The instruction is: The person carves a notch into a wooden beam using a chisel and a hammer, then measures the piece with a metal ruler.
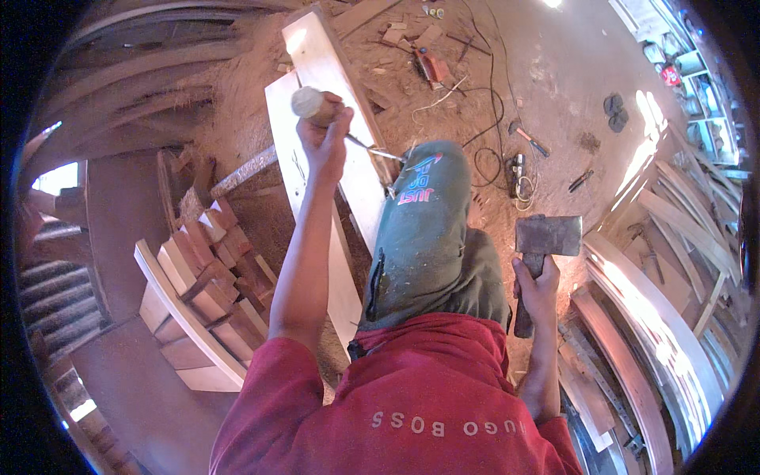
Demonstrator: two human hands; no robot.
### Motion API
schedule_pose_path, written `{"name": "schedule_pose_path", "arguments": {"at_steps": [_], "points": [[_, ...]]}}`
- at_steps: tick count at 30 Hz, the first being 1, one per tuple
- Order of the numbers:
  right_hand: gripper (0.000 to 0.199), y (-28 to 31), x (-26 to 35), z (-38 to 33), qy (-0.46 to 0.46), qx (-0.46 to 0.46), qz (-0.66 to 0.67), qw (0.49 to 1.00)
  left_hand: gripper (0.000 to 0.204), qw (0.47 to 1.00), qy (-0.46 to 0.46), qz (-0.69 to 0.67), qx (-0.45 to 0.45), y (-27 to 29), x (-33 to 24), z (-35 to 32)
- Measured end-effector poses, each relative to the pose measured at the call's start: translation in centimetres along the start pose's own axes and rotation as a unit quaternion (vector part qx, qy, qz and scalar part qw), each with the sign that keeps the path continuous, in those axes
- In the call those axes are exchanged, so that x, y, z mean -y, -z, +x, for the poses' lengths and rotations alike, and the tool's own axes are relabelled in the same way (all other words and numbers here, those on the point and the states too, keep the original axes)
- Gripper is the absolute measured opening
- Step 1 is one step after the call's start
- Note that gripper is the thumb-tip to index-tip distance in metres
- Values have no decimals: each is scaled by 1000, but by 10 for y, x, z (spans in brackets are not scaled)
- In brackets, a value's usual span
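My left hand (324,142) is wrapped round the handle of a chisel (308,103), its round butt end facing up. The thin blade slants toward my knee, over the edge of a long pale plank (360,150); whether the tip touches wood I cannot tell. Beside it on the left lies a second pale plank (285,134). Out to the right, my right hand (540,286) grips a mallet (548,235) by its short handle. The mallet's dark block head is up, apart from the chisel. My bent leg in dark trousers (419,237) rests against the plank.
Stacked wood blocks (214,269) stand at the left. Shavings cover the floor, with a red power tool (430,66), a cable (500,103), a hammer (529,138) and a black tool (518,176) ahead. Long curved boards (649,317) lie at the right.
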State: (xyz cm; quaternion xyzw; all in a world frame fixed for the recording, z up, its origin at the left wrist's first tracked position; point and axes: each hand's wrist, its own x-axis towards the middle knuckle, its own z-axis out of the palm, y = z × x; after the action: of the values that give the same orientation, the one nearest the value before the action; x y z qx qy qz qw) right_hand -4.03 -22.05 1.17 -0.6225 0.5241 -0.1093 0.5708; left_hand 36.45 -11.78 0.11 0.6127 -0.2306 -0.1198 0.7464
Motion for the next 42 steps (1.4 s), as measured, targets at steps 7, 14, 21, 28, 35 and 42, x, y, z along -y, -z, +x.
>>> {"name": "schedule_pose_path", "arguments": {"at_steps": [7,14,21,28,35,42], "points": [[23,-46,53,-28,59,60,-17,996,15,995,67,55,49,9,5,-22],[19,-79,86,-32,120,83,-56,988,23,987,91,74,112,5,0,-65],[22,-82,84,-36,94,42,-45,994,39,955,-192,158,161,-32,6,-136],[20,-85,93,-35,75,12,-78,994,21,961,-205,164,88,-37,24,-140],[23,-92,97,-31,57,5,-77,995,23,974,-175,119,75,-31,31,-133],[21,-91,91,-28,56,24,-90,994,23,973,-179,118,90,-29,33,-133]]}}
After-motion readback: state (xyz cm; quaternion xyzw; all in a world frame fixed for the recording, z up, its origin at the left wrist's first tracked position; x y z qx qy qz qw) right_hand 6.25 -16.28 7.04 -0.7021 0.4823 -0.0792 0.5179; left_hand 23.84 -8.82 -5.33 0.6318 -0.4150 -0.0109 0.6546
